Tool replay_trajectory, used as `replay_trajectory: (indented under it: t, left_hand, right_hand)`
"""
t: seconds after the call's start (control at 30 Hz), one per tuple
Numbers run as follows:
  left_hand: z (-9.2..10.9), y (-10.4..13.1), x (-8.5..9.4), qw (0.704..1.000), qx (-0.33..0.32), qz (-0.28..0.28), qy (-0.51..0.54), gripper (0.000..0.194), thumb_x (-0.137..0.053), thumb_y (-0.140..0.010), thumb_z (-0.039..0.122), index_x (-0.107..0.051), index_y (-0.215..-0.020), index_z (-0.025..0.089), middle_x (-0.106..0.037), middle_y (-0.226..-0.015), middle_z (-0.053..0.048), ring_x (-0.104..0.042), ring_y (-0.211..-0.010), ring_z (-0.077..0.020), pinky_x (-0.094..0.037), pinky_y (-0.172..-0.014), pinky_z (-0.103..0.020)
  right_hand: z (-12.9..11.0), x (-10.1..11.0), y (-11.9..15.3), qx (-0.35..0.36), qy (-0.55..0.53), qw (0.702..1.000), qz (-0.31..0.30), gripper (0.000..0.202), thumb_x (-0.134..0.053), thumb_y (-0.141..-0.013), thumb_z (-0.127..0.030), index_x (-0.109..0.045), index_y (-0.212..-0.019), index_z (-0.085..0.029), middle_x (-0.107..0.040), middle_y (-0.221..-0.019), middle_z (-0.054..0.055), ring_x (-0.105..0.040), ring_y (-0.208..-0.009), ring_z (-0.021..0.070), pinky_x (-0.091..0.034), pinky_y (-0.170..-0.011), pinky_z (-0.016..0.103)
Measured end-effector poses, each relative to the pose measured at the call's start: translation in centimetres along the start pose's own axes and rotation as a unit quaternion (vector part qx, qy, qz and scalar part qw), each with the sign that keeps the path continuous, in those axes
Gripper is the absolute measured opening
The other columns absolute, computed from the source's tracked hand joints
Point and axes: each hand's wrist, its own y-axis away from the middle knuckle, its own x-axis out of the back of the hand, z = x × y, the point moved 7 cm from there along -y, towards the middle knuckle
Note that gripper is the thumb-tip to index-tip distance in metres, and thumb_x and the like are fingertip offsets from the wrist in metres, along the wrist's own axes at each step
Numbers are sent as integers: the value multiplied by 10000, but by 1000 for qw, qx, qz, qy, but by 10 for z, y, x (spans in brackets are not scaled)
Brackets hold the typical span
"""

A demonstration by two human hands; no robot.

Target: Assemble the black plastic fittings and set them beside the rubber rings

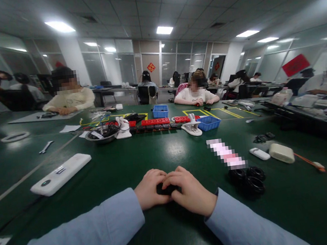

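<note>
On the green tabletop [173, 157], both hands meet close in front of me. My left hand [149, 189] curls its fingers round the left side of a small black object [163, 189]. From the other side, my right hand [191, 192] grips the same object, its fingers bent over the top and its thumb at the near edge. Most of the black object is covered by my fingers, so its kind cannot be made out. Several shiny black ring-shaped pieces [253, 183] lie to the right of my right hand.
A long white power strip [62, 174] and a wrench [46, 147] lie to the left. Farther off are a metal bowl [102, 136], red blocks in a row [155, 122], a white clamp [193, 126] and blue bins [209, 123]. A cream box [281, 153] sits right. Other people sit beyond.
</note>
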Motion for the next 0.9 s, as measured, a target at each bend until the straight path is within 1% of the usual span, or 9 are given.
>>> replay_trajectory:
  t: [0.27, 0.37, 0.47, 0.53, 0.6, 0.67, 0.77, 0.9]
  left_hand:
    - [0, 1, -1, 1000, 0, 4, -2, 215, -747, -608, 315, -631, -745, 196, -604, -969, -20, -528, -959, -225, -373, -910, -391]
    - [-1, 0, -1, 1000, 4, 5, -8, 278, -747, -606, 341, -642, -812, 187, -606, -943, -35, -536, -934, -234, -385, -883, -391]
    - [-2, 1, -2, 1000, -7, 1, -13, 258, -725, -632, 353, -644, -815, 190, -615, -945, -31, -538, -947, -239, -380, -888, -388]
    - [-3, 1, -3, 1000, -12, -2, -7, 291, -719, -642, 359, -643, -878, 207, -615, -997, -30, -528, -983, -241, -364, -916, -394]
    - [-5, 2, -2, 1000, -6, 0, -1, 364, -724, -637, 381, -630, -944, 209, -610, -1028, -42, -521, -998, -247, -360, -926, -403]
    - [-7, 2, -2, 1000, 0, -1, 2, 365, -728, -633, 405, -626, -913, 194, -611, -1029, -55, -521, -995, -252, -364, -924, -408]
    - [-7, 2, -1, 1000, -1, 3, 8, 344, -743, -619, 416, -617, -838, 183, -617, -1022, -57, -528, -988, -251, -362, -927, -410]
    - [-5, 2, -1, 1000, -5, 6, 12, 340, -739, -621, 426, -619, -827, 183, -619, -1020, -52, -535, -979, -245, -369, -915, -403]
  right_hand:
    - [-1, -1, -1, 20, 7, 1000, -5, 402, -437, -635, 62, -686, -772, -221, -695, -903, -39, -469, -770, 163, -368, -740, 308]
    - [-4, 3, 0, 30, 1, 1000, 1, 415, -444, -621, 64, -696, -772, -230, -669, -1000, -37, -465, -816, 169, -382, -754, 313]
    - [-5, 10, 2, 31, -16, 999, 21, 402, -481, -617, 47, -692, -817, -230, -597, -1130, -13, -467, -937, 178, -394, -824, 327]
    - [-4, 14, 3, 17, -16, 999, 40, 357, -523, -647, 11, -676, -873, -219, -578, -1122, 17, -470, -972, 183, -394, -856, 341]
    - [-2, 17, 2, -6, -1, 998, 58, 266, -572, -699, -62, -656, -907, -205, -584, -1060, 39, -482, -950, 186, -398, -855, 351]
    - [0, 18, 2, -31, 17, 997, 71, 187, -618, -736, -160, -641, -918, -191, -594, -997, 50, -490, -913, 191, -406, -831, 355]
    - [2, 19, 2, -59, 42, 994, 81, 216, -662, -744, -272, -636, -933, -173, -611, -930, 56, -495, -882, 203, -410, -800, 356]
    - [5, 18, 3, -72, 72, 991, 84, 258, -686, -732, -352, -660, -919, -176, -621, -881, 53, -498, -868, 210, -407, -780, 354]
